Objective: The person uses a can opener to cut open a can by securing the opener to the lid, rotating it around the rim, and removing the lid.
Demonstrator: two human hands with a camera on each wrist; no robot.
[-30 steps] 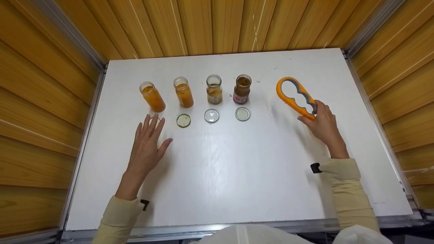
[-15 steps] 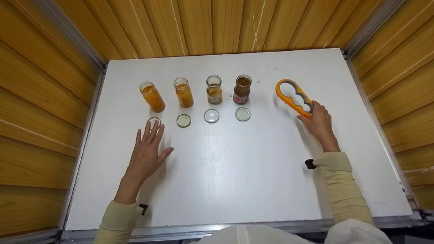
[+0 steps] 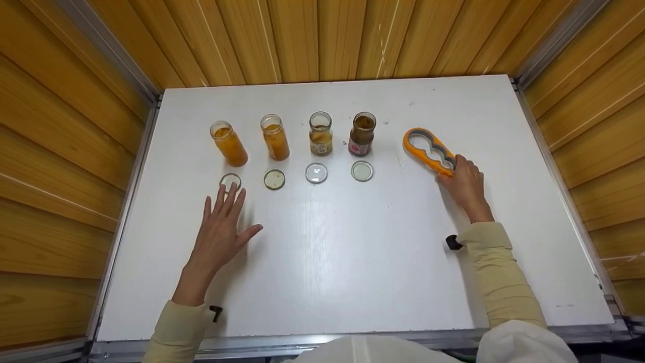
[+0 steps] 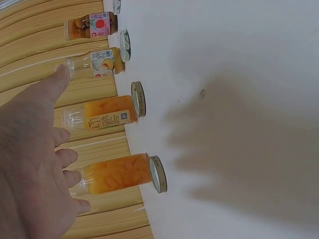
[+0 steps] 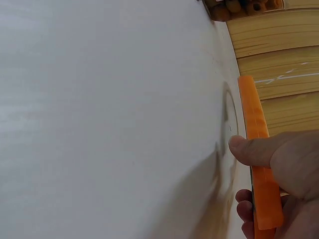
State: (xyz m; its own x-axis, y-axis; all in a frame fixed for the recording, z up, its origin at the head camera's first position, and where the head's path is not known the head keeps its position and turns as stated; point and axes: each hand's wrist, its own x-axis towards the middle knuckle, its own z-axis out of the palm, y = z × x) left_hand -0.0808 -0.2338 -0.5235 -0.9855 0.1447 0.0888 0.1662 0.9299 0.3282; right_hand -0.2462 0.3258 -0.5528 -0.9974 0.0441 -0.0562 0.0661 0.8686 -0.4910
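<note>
In the head view my right hand (image 3: 466,184) grips the narrow end of an orange jar opener (image 3: 422,158) with a grey scalloped inside. The right wrist view has the opener (image 5: 257,124) edge-on, with the thumb on its near side and fingertips curled behind. My left hand (image 3: 217,237) holds nothing; its fingers are spread over the table near the leftmost lid (image 3: 230,180), which the fingertips partly cover. Behind the lids stand two uncapped jars of orange fruit, one at far left (image 3: 233,150) and its neighbour jar (image 3: 277,146). The left wrist view shows a shadow below the hand.
Further right stand a half-filled pale jar (image 3: 321,142) and a dark-brown jar (image 3: 360,137), both uncapped. In front lie a second lid (image 3: 274,179), a third lid (image 3: 316,173) and a rightmost lid (image 3: 362,171). Wood-patterned walls (image 3: 332,40) enclose the white table (image 3: 342,262).
My right hand has shifted left with the jar opener, whose far end has come nearer to me. My left hand has drawn back slightly from the jars, uncovering more of the leftmost lid.
</note>
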